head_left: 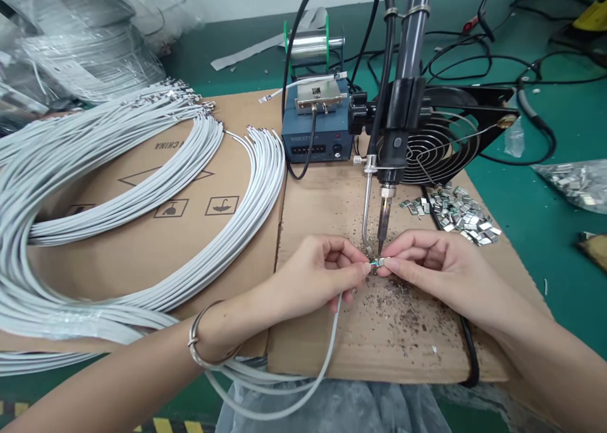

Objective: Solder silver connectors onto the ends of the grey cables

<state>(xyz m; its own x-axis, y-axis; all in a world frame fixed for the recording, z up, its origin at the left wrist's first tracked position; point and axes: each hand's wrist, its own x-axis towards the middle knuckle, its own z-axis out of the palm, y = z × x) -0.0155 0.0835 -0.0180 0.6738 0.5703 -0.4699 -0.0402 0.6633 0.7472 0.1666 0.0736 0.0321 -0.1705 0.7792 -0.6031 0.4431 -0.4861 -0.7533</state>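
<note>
Pinched in my left hand (327, 272) is the end of a grey cable (334, 332), its thin coloured wires sticking out past the fingertips. My right hand (434, 265) grips a small metal connector (383, 262) between thumb and index finger, up against those wires. Directly above the joint, the tip of a stand-mounted soldering iron (383, 224) points down, touching or nearly touching it. A thin metal solder feed tube (367, 208) ends beside the tip. The cable hangs from my left hand and loops toward the lower left.
Bundles of grey cables (246, 243) cover the cardboard (303, 351) at left. Loose connectors (467, 215) are piled at right, near a black fan (427, 145). A blue soldering controller (317, 136) and solder spool (307, 46) stand behind. Dark specks litter the cardboard under the iron.
</note>
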